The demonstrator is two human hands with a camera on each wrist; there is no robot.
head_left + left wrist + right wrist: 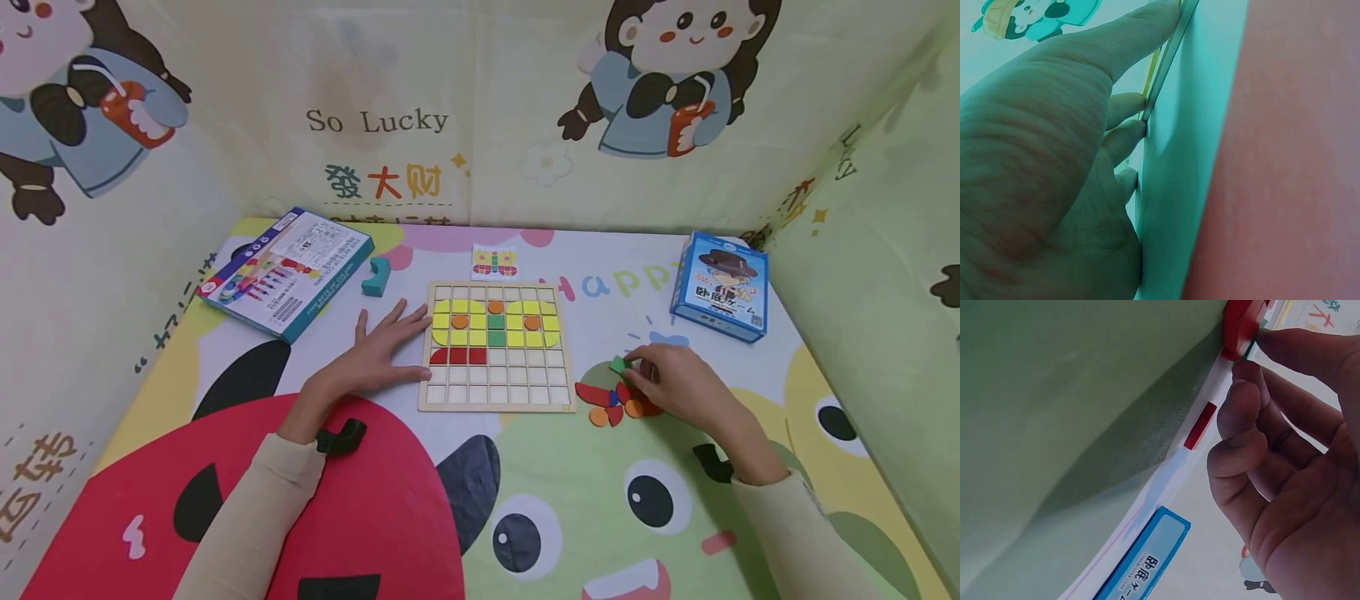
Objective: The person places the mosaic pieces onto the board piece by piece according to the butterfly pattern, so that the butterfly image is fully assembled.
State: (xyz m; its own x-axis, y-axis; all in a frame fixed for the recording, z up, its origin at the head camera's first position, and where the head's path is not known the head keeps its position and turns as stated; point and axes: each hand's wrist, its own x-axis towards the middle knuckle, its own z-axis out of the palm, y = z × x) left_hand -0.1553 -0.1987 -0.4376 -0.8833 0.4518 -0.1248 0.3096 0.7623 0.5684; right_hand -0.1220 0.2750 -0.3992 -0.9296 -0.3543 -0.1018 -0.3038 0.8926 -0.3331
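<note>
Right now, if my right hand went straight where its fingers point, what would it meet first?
Pinching the green piece, your right hand would likely meet the grid board at its right edge, though height is unclear.

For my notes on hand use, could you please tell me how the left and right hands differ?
The left hand spreads its fingers; the right hand curls its own. The left hand touches the grid board; the right hand pinches a green piece. Both wear pale sleeves.
</note>
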